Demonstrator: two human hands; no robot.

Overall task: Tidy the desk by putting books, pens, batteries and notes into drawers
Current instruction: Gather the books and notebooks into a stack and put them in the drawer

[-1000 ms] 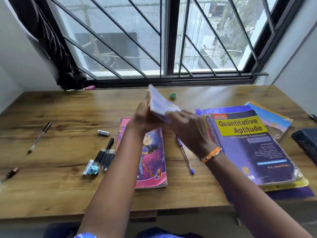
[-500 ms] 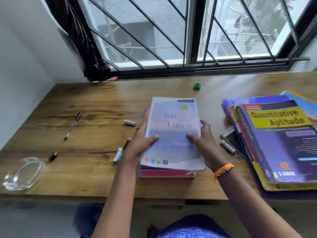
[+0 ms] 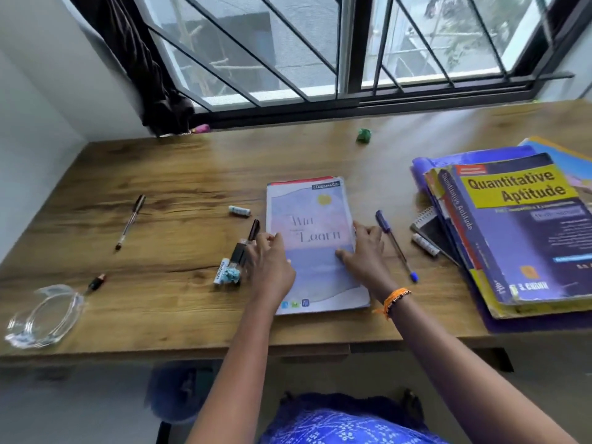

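Wood-grain desk (image 3: 179, 174) runs under a barred window (image 3: 320, 49), with a dark curtain (image 3: 144, 59) bunched at the left corner.

From the head view, a pale notebook (image 3: 315, 219) printed "Win Learn" lies flat at the middle of the desk on top of another book whose red edge shows at its far end. The left hand (image 3: 270, 267) grips the notebook's left edge, fingers curled over it. The right hand (image 3: 365, 251) holds the right edge, thumb laid on the cover, the other fingers bent along the side. An orange band (image 3: 394, 299) circles the right wrist.

A blue pen (image 3: 395, 245) lies just beside the right hand. Markers (image 3: 243, 248) and a battery (image 3: 221, 272) sit just left of the left hand, another battery (image 3: 239, 210) beyond them, a black pen (image 3: 129, 221) well apart to the left. The "Quantitative Aptitude" book (image 3: 519, 225) tops a stack at the right.

Half a second ago the notebook was tilted up in both hands above the pink book; now it rests squared on top, hiding the pink cover.
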